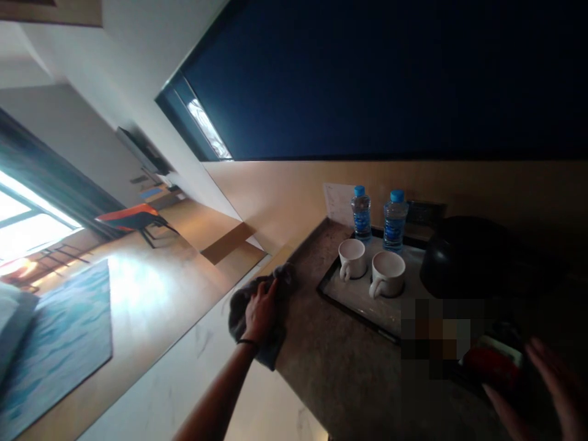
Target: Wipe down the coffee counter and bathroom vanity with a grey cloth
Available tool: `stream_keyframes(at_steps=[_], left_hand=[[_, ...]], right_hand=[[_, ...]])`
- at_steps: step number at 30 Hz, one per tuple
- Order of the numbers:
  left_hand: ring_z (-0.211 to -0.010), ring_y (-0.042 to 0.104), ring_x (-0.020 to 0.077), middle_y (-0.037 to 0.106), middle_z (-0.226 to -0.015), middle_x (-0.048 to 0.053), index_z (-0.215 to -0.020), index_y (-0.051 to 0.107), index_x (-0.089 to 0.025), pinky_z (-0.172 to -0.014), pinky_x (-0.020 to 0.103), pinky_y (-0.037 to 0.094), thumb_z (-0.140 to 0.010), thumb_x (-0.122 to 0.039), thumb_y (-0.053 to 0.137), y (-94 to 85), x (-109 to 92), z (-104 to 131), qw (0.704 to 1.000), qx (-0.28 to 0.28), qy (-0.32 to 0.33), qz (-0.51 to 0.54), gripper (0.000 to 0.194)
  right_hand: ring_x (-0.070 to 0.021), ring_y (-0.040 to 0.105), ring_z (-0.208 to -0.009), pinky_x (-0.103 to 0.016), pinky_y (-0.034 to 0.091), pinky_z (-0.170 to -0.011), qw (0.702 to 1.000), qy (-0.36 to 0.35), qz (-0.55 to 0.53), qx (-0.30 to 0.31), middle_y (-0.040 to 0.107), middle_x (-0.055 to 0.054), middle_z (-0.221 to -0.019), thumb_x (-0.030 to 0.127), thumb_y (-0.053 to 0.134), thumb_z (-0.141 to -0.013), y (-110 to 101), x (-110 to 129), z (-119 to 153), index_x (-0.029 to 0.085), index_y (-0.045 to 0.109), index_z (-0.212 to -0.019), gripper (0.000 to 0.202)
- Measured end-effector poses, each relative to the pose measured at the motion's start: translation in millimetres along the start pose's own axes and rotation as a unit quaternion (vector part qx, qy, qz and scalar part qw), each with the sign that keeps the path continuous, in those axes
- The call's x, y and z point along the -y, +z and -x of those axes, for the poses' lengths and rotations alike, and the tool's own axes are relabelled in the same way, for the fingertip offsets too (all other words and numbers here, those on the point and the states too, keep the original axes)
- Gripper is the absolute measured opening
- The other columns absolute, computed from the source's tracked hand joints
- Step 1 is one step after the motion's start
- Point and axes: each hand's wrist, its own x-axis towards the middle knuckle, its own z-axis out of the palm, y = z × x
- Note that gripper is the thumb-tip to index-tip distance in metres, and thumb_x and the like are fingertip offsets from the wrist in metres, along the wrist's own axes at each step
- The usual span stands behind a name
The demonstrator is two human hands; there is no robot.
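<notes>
Likely wiping: left hand (261,311) grips cloth (278,327) on counter (331,355); right hand (557,380) by red packet (492,365), grip unclear; next stroke needs clearance from tray (356,301).

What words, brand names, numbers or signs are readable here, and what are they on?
None can be read for certain.
Left clear plastic bottle with blue cap: blue label, lettering too small.
Right clear plastic bottle with blue cap: blue label, also too small.
White rectangular card behind them: faint marks, too blurred.
Red-and-white boxy item: too dark and blurred to read any print.
</notes>
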Motion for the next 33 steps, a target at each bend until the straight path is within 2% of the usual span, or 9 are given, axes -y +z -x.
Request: stream_keyframes(at_steps=[2,5,10,14,20,24,26,29,33], left_hand=[[-0.092,0.060,0.0272,0.047,-0.133,0.016,-0.143,0.041,-0.022,-0.074,0.038,0.051,-0.090,-0.014,0.033,6.0,20.0,-19.3,1.000,-0.003,-0.009,0.007,0.055],[-0.095,0.060,0.0278,0.045,-0.137,0.014,-0.144,0.040,-0.026,-0.077,0.038,0.051,-0.091,-0.016,0.035,19.8,33.4,-35.6,0.999,-0.017,0.045,0.015,0.054],[-0.105,0.057,0.0285,0.044,-0.138,0.015,-0.143,0.042,-0.024,-0.087,0.039,0.050,-0.091,-0.015,0.037,33.9,47.3,-41.6,0.989,-0.021,0.130,0.062,0.053],[-0.104,0.058,0.0297,0.046,-0.136,0.016,-0.141,0.046,-0.022,-0.088,0.041,0.050,-0.088,-0.013,0.043,39.0,55.6,-44.8,0.985,-0.024,0.137,0.104,0.054],[-0.109,0.057,0.0304,0.049,-0.134,0.016,-0.137,0.050,-0.021,-0.089,0.042,0.052,-0.086,-0.011,0.044,48.0,64.7,-54.1,0.973,-0.046,0.167,0.153,0.053],[-0.102,0.061,0.0262,0.056,-0.126,0.010,-0.135,0.050,-0.026,-0.084,0.039,0.055,-0.084,-0.016,0.045,16.6,68.4,-54.4,0.948,-0.071,0.223,0.215,0.052],[-0.100,0.062,0.0250,0.057,-0.124,0.008,-0.136,0.048,-0.029,-0.081,0.037,0.056,-0.082,-0.018,0.047,-12.3,48.4,-47.4,0.918,-0.084,0.304,0.242,0.055],[-0.091,0.063,0.0230,0.059,-0.124,0.008,-0.138,0.044,-0.030,-0.075,0.035,0.056,-0.084,-0.024,0.049,-46.7,-25.1,-27.8,0.843,-0.030,0.481,0.239,0.055],[-0.081,0.063,0.0196,0.058,-0.127,0.012,-0.121,0.057,-0.016,-0.057,0.029,0.052,-0.091,-0.026,0.043,-42.0,-147.8,-5.2,0.722,0.020,0.660,0.209,0.035]], right_hand=[[-0.0309,0.057,-0.114,-0.045,0.047,-0.093,0.997,-0.073,0.003,0.036,0.056,-0.013,-0.131,0.039,0.054,-0.090,23.5,55.6,-10.8,0.018,0.042,-0.139,0.054],[-0.0204,0.060,-0.110,-0.031,0.053,-0.087,0.980,-0.124,0.028,0.156,0.063,-0.013,-0.120,0.033,0.037,-0.098,91.9,123.9,-31.9,0.011,0.041,-0.134,0.042],[-0.0347,0.058,-0.103,-0.047,0.053,-0.085,0.936,-0.017,0.190,0.295,0.063,-0.023,-0.108,0.045,0.042,-0.095,182.9,146.3,-47.6,0.001,0.054,-0.118,0.051],[-0.0395,0.056,-0.102,-0.053,0.050,-0.087,0.934,0.010,0.169,0.315,0.060,-0.025,-0.107,0.048,0.055,-0.088,190.7,146.6,-42.8,-0.003,0.053,-0.120,0.061],[-0.0270,0.061,-0.087,-0.042,0.054,-0.076,0.947,0.043,0.059,0.314,0.063,-0.011,-0.092,0.027,0.053,-0.090,187.9,144.1,-50.8,0.016,0.060,-0.088,0.013],[-0.0228,0.063,-0.083,-0.036,0.053,-0.073,0.971,0.083,0.001,0.226,0.064,-0.008,-0.085,0.040,0.039,-0.096,152.5,140.4,-58.1,0.021,0.058,-0.082,0.030],[-0.0230,0.065,-0.085,-0.035,0.053,-0.075,0.978,0.163,-0.038,0.126,0.068,-0.007,-0.088,0.048,0.039,-0.095,120.6,142.4,-56.4,0.022,0.062,-0.089,0.036],[-0.0242,0.064,-0.083,-0.036,0.050,-0.077,0.948,0.310,-0.067,-0.036,0.069,-0.005,-0.086,0.056,0.048,-0.089,76.2,150.5,-52.2,0.025,0.064,-0.083,0.035],[-0.0248,0.061,-0.077,-0.037,0.049,-0.069,0.925,0.363,-0.062,-0.091,0.067,-0.005,-0.078,0.066,0.050,-0.083,52.6,158.2,-44.4,0.026,0.063,-0.072,0.043]])
